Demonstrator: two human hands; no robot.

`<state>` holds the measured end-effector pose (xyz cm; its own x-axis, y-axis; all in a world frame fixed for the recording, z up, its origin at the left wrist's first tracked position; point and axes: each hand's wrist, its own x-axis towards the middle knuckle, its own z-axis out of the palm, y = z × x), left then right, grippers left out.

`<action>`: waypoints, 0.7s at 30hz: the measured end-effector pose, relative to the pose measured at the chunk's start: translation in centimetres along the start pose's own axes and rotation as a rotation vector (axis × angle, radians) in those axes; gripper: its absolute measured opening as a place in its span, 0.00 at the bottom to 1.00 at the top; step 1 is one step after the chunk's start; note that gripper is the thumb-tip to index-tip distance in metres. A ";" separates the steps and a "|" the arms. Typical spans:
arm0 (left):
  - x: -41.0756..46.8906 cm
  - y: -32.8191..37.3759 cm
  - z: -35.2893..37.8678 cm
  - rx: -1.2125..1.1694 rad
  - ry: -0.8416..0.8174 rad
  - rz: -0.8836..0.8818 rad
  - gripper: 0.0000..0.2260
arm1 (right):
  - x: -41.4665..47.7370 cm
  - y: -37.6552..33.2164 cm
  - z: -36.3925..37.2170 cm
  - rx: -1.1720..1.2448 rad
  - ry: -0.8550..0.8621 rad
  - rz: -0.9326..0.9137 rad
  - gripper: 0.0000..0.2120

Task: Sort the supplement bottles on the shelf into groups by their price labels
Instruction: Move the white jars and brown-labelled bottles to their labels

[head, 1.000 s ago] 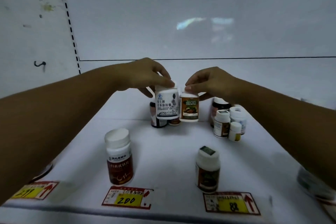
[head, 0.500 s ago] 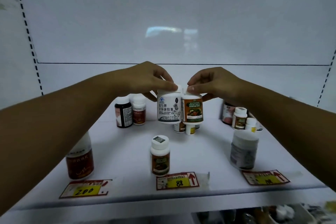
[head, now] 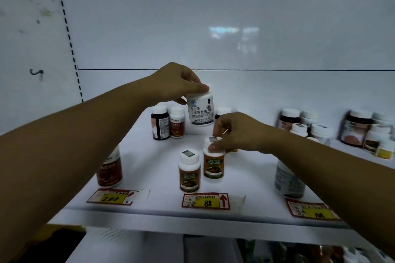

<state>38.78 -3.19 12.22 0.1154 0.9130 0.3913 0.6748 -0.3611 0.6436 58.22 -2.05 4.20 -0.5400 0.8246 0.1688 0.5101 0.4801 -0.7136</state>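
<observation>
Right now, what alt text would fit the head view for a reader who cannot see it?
The left hand holds a white bottle by its cap above the white shelf, while the right hand grips the cap of an orange-labelled bottle beside a matching bottle, behind the yellow 88 price tag. Other bottles stand at the back and right.
</observation>
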 end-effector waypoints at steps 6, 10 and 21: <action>-0.3 -0.4 -0.1 -0.013 -0.011 0.002 0.14 | 0.3 0.5 1.2 -0.046 -0.071 0.010 0.15; -0.1 -0.5 0.3 -0.010 -0.030 0.003 0.14 | 0.0 0.9 1.3 -0.040 -0.091 0.026 0.15; 1.1 1.7 3.2 -0.096 -0.094 0.031 0.13 | -3.1 -0.3 -6.3 0.014 0.164 0.039 0.28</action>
<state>42.37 -2.25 11.67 0.2060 0.9130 0.3520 0.5976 -0.4023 0.6936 63.93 -2.93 8.18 -0.4025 0.8809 0.2490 0.5184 0.4435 -0.7311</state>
